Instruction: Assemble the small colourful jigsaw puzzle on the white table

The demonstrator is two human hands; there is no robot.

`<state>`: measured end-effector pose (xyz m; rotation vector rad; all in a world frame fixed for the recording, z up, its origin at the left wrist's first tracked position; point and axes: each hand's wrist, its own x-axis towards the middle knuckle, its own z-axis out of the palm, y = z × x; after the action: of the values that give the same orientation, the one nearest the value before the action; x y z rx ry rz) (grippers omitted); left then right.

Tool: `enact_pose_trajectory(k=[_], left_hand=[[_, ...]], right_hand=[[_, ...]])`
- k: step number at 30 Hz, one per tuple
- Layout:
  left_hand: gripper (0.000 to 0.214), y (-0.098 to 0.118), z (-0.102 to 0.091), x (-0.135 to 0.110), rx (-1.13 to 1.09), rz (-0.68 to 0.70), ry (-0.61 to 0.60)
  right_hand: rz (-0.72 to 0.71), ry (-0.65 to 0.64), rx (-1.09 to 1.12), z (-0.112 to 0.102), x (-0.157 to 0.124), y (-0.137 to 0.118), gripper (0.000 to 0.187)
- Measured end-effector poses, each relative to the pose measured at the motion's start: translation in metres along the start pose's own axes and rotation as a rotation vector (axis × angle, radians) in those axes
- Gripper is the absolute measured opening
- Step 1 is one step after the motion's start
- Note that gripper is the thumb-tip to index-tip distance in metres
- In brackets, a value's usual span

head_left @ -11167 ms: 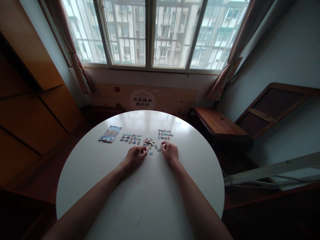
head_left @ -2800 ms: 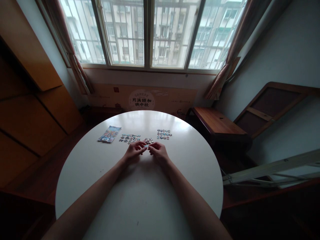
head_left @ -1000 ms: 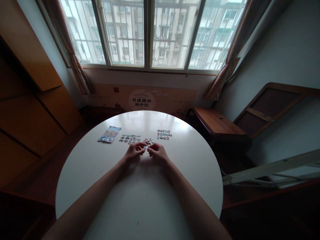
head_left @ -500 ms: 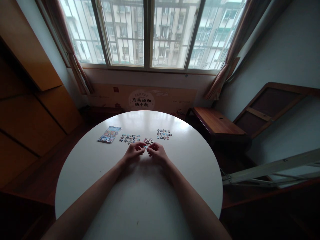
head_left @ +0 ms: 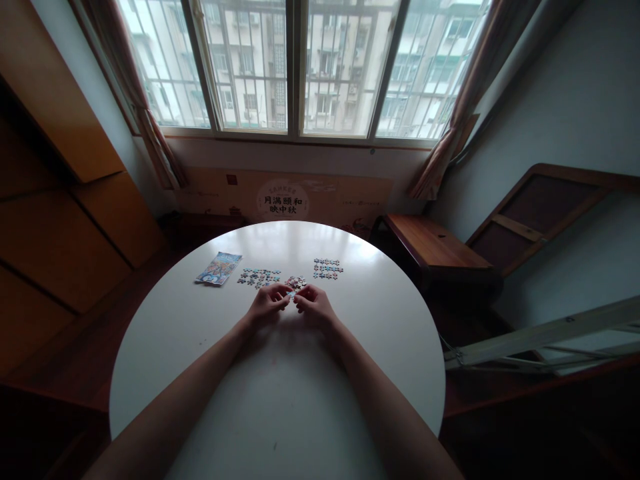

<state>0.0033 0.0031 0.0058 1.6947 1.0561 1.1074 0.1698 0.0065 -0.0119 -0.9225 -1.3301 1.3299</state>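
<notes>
My left hand (head_left: 269, 301) and my right hand (head_left: 312, 301) meet over the middle of the white round table (head_left: 240, 380). Between their fingertips is a small light-blue jigsaw puzzle piece (head_left: 291, 294), and the fingers of both hands are pinched on it. Just beyond the fingertips lies a loose heap of puzzle pieces (head_left: 296, 283), partly hidden by the hands. Spread-out puzzle pieces (head_left: 259, 276) lie beyond my left hand. Past my right hand, more pieces (head_left: 328, 269) are laid in rows.
A colourful printed sheet or packet (head_left: 219, 269) lies at the table's far left. Behind the table, a printed banner (head_left: 320, 193) stands under the barred window. A low wooden bench (head_left: 435, 243) is at the right, with a pale metal beam (head_left: 540, 330) nearer me.
Both hands stay in place around the puzzle piece, with barely any visible movement. The pieces on the table lie as before.
</notes>
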Motion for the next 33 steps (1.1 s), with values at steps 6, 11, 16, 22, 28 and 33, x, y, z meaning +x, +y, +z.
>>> enact_pose_trajectory(k=[6, 11, 16, 22, 28, 33], left_hand=[[0.03, 0.0004, 0.0002, -0.0003, -0.001, 0.002, -0.005], [0.03, -0.0006, 0.0, 0.0002, 0.006, 0.003, -0.01], [0.029, -0.0008, -0.0004, 0.0, 0.007, 0.004, -0.012], [0.029, -0.0013, -0.0005, 0.0002, 0.015, 0.001, -0.005], [0.028, 0.0011, 0.0002, -0.0001, 0.009, -0.004, -0.008], [0.029, 0.0022, 0.0002, -0.0002, 0.005, -0.004, -0.015]], right_hand=[[0.002, -0.001, -0.004, -0.0003, -0.0004, -0.0006, 0.025], [0.001, 0.002, 0.003, 0.0007, -0.0016, -0.0035, 0.025], [0.002, -0.004, -0.007, 0.0004, -0.0011, -0.0032, 0.026], [0.003, -0.013, -0.008, -0.0003, -0.0004, -0.0023, 0.025], [0.005, -0.014, -0.004, -0.0005, 0.0002, -0.0001, 0.026], [0.008, -0.002, -0.004, 0.0005, -0.0006, -0.0025, 0.027]])
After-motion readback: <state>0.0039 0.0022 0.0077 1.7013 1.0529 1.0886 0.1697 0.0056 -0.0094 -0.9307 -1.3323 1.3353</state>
